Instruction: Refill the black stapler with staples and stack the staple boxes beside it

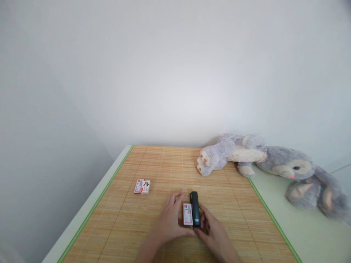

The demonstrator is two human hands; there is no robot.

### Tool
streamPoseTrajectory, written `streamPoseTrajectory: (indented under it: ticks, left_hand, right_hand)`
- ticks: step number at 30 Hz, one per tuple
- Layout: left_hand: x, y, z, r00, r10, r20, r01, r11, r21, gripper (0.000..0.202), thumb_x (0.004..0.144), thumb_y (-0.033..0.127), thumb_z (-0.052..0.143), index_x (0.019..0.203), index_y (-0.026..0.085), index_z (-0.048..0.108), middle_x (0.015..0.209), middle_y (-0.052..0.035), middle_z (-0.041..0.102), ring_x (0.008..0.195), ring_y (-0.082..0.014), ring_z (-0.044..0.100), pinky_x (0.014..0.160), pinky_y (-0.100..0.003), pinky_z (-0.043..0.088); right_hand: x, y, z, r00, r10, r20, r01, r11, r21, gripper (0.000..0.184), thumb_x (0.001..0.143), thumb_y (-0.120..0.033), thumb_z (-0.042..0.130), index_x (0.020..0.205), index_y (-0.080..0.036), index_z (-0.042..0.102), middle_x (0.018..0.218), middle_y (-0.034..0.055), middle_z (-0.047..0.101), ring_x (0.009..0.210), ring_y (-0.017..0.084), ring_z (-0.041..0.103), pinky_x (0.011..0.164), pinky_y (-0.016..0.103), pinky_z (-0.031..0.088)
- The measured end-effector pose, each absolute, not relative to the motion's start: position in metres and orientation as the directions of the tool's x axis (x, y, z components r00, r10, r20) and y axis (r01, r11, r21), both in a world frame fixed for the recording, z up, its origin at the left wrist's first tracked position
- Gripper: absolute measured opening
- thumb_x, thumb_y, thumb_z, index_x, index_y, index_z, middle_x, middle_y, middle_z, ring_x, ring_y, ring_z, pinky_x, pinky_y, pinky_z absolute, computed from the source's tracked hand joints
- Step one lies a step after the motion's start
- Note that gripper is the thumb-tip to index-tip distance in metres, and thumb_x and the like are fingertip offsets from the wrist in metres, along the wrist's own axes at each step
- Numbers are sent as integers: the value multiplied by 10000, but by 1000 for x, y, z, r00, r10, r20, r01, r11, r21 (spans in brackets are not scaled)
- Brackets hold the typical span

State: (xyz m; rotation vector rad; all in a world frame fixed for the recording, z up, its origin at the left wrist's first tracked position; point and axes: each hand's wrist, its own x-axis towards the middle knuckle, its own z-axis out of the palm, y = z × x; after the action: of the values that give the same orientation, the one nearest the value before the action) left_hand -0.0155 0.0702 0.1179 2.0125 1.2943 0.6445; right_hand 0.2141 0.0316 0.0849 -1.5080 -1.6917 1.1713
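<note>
A black stapler lies lengthwise on the bamboo mat, its far end pointing at the wall. Close along its left side is a small white box with a pink-red border. My left hand curves around the left of this box, fingers apart, with its thumb reaching across below the box's near edge. My right hand is closed at the stapler's near right end, thumb at the bottom and index finger along the side.
Farther left on the bamboo mat are two small red-and-white boxes, side by side. A grey plush rabbit lies along the back right, over the mat's edge and the pale tabletop. A white wall stands behind.
</note>
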Motion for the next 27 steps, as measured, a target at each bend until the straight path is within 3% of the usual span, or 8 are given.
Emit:
streamPoseTrajectory:
  ticks: [1,4,7,11,14,19,23,27]
  left_hand:
    - [-30,72,118,337,937,95,604,-292,742,993,692,511,851,1545,321,379,1532,-93,432,1413,-330,410,1176,-474,366]
    - [-90,87,116,80,958,275,682,-253,686,538,965,393,520,1494,316,454,1472,-84,506,1389,-288,449,1196,-515,325]
    - [-153,109,102,-79,941,329,812,-130,569,582,897,296,522,1477,283,477,1461,-82,551,1350,-314,475,1172,-556,328]
    - [-200,126,75,-19,968,251,883,-102,458,690,782,258,582,1467,290,507,1491,-53,565,1359,-319,480,1171,-528,342]
    - [-216,128,66,-22,966,256,886,-100,452,607,755,323,629,1359,268,592,1367,-65,644,1280,-320,550,1136,-509,395]
    - [-200,114,87,-192,905,381,824,-63,564,617,804,430,645,1370,220,519,1290,-99,617,1170,-306,602,1079,-526,460]
    - [-113,86,119,95,942,322,658,-302,690,605,798,264,651,1382,280,494,1348,-69,574,1256,-263,564,1115,-461,457]
    - [-29,62,133,410,898,159,507,-369,779,738,648,92,656,1342,314,541,1337,-58,570,1270,-253,550,1122,-406,461]
  right_hand:
    - [215,32,83,-194,972,-130,446,-30,-895,741,817,-261,612,1527,-221,405,862,-20,603,769,186,616,724,283,486]
    - [217,32,77,-198,970,-142,425,-45,-904,839,813,-265,609,1592,-229,300,859,-31,567,728,171,592,686,273,478]
    - [219,32,72,-200,969,-148,436,-47,-899,868,809,-272,616,1607,-231,278,866,-30,561,725,165,581,687,271,475]
    - [220,33,71,-207,967,-149,429,-47,-902,868,811,-269,620,1609,-235,279,864,-36,560,719,158,578,682,268,468]
    - [220,34,73,-215,966,-144,412,-44,-910,878,810,-264,627,1612,-237,272,867,-36,567,720,156,579,681,268,466]
    - [219,34,77,-219,964,-149,420,-44,-906,860,806,-258,631,1602,-233,306,865,-32,575,714,155,575,672,269,462]
    - [220,35,75,-214,963,-166,442,-56,-895,846,799,-269,641,1590,-237,341,866,-30,590,742,161,596,700,273,478]
    - [221,36,70,-219,963,-159,430,-51,-901,828,791,-269,650,1571,-213,378,863,-26,608,762,171,615,721,280,486]
